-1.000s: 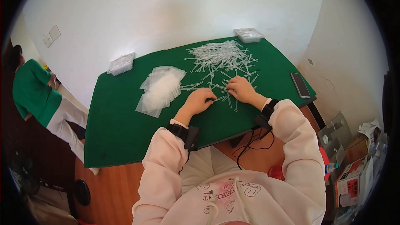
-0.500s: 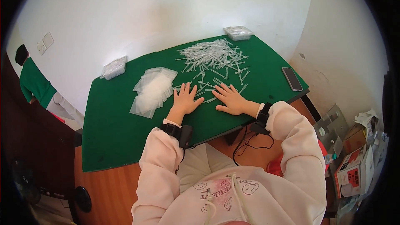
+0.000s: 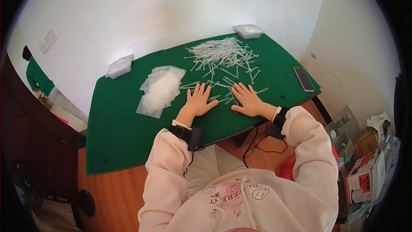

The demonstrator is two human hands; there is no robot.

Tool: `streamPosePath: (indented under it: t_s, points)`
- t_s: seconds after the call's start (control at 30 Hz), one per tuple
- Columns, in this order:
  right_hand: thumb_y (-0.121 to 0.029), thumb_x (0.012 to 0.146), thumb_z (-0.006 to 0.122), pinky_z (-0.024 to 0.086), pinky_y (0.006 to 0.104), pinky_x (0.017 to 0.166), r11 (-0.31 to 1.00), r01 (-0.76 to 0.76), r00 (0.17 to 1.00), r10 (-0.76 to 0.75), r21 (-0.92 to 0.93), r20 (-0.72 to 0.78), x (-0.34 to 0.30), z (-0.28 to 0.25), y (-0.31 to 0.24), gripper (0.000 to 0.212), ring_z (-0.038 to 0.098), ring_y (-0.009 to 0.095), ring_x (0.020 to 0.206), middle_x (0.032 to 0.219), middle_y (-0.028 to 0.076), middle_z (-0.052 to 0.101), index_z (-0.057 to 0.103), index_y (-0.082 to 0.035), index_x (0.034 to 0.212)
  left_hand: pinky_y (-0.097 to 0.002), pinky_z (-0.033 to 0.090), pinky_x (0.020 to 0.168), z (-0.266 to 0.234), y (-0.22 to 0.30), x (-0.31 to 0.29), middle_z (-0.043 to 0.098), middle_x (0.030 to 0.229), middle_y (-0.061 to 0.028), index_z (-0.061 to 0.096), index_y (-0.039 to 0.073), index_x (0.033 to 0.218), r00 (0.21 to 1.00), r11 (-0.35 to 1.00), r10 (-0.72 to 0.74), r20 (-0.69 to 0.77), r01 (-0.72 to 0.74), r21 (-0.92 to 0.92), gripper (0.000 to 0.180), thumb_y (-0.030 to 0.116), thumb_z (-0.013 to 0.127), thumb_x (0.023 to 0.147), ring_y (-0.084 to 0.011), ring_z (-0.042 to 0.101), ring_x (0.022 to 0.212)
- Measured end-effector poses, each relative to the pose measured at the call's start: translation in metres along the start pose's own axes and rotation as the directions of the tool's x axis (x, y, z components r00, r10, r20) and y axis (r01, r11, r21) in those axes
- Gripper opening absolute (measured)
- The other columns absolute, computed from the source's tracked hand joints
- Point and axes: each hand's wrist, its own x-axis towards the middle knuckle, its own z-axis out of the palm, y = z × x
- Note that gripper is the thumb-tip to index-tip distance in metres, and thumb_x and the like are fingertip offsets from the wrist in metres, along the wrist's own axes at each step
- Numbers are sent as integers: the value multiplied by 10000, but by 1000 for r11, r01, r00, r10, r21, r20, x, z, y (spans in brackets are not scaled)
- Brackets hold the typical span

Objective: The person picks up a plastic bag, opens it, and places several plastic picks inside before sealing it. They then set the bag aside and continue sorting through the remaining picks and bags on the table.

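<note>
Green table (image 3: 120, 129): left hand (image 3: 198, 104), right hand (image 3: 252, 104), curled 1 second ago, now splayed wide, empty! Beyond, 1 clear-stick heap (image 3: 221, 51), 12 o'clock; 1 bag pile (image 3: 161, 89), 9.

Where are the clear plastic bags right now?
In the head view, the clear plastic bags lie overlapping on the green table, just left of the person's left hand.
</note>
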Motion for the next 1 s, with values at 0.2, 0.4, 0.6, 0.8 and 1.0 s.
streamPosePath:
  t_s: [0.2, 0.4, 0.6, 0.8, 1.0]
  points:
    - [-484, 857, 428, 165, 472, 1058, 991, 97, 982, -81, 89, -170, 2, 5, -13, 700, 176, 325, 1323, 1415, 183, 217, 258, -15, 1348, -425, 398, 866, -11, -31, 13, 554, 1083, -159, 512, 42, 1156, 728, 886, -155, -668, -196, -420, 382, 260, 521, 843, -327, 506, 1033]
    - [-276, 817, 564, 254, 444, 1020, 949, 220, 940, -144, 226, -310, 7, 4, -16, 528, 335, 316, 1230, 1302, 166, 383, 406, -17, 1249, -393, 445, 735, -12, -47, 7, 601, 900, -105, 620, 60, 945, 748, 893, -252, -614, -65, -445, 188, 108, 579, 768, -301, 552, 876]
    - [-178, 771, 607, 399, 398, 876, 897, 278, 949, -199, 345, -245, 45, -12, -38, 295, 508, 300, 1006, 1035, 128, 557, 581, -27, 1023, -407, 450, 749, 0, -60, 2, 610, 912, -95, 646, 81, 896, 791, 971, -206, -576, 92, -221, 166, 99, 599, 738, -285, 553, 880]
    - [-139, 720, 625, 441, 380, 748, 925, 253, 959, -200, 284, -202, 88, -8, -57, 139, 547, 271, 845, 828, 81, 579, 630, -65, 838, -407, 453, 749, -3, -58, 0, 602, 874, -71, 663, 103, 840, 833, 975, -187, -522, 91, -204, 134, 102, 620, 713, -279, 553, 869]
    - [-115, 696, 623, 444, 375, 722, 920, 199, 980, -180, 336, -89, 102, -3, -50, 104, 552, 276, 811, 750, 79, 579, 620, -78, 792, -383, 454, 723, -5, -56, 3, 579, 809, -46, 671, 117, 769, 868, 968, -57, -494, -72, -239, 74, 117, 633, 705, -265, 546, 848]
